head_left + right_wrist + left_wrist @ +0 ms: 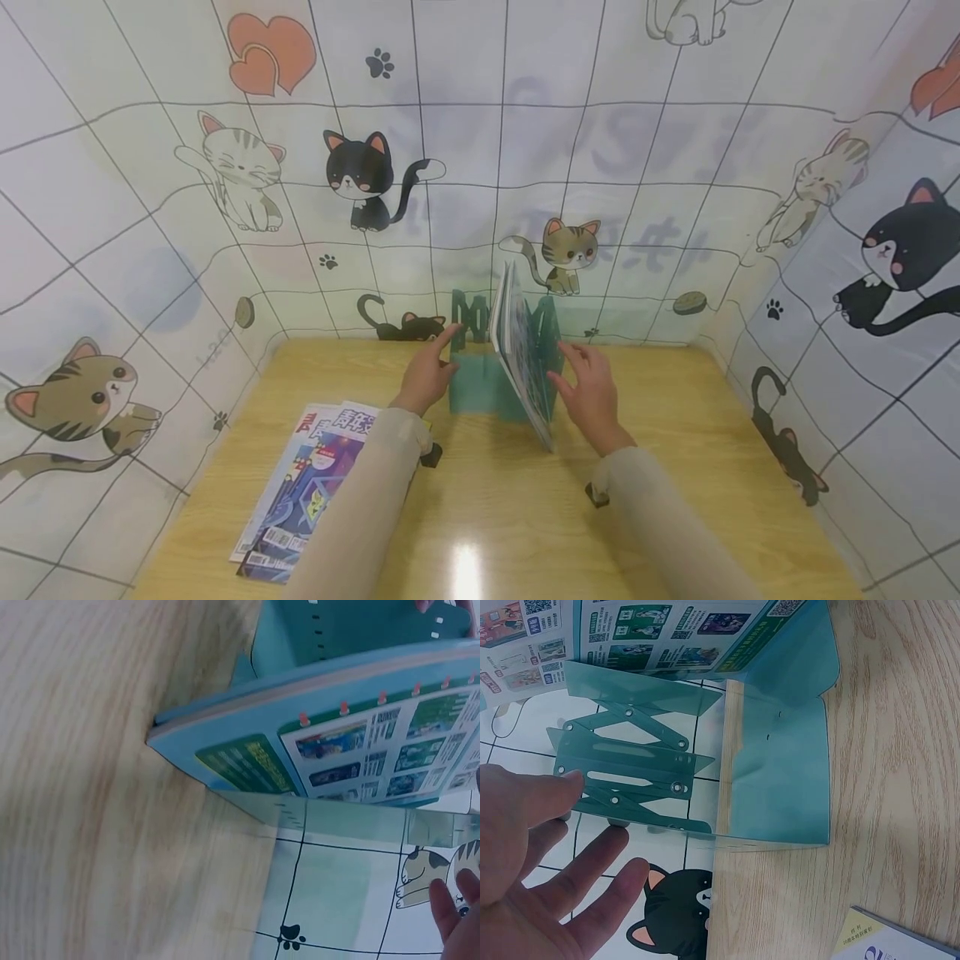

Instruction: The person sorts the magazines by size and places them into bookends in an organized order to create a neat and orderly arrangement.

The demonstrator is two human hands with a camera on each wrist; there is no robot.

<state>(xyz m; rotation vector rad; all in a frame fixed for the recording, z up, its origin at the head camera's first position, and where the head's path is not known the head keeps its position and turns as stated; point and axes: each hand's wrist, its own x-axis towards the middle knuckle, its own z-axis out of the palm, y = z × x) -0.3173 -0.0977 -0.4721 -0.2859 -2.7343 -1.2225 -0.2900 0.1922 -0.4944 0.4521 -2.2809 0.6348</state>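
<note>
A teal metal folding book stand [472,383] stands near the back of the table, its crossed slats showing in the left wrist view. Several magazines [517,350] stand upright in it, leaning against its right side. My left hand [426,375] is at the stand's left end, thumb [562,787] at the slats and the other fingers spread beside the end panel. At the right end is my right hand [592,387], thumb and forefinger apart near the right panel. Two fingers [444,911] of it show outside that panel in the right wrist view; the rest is cut off.
A fanned pile of magazines [300,500] lies on the wooden table [510,517] at the left, partly under my left forearm. Walls [480,150] with a cat-print tile pattern enclose the table at the back and both sides.
</note>
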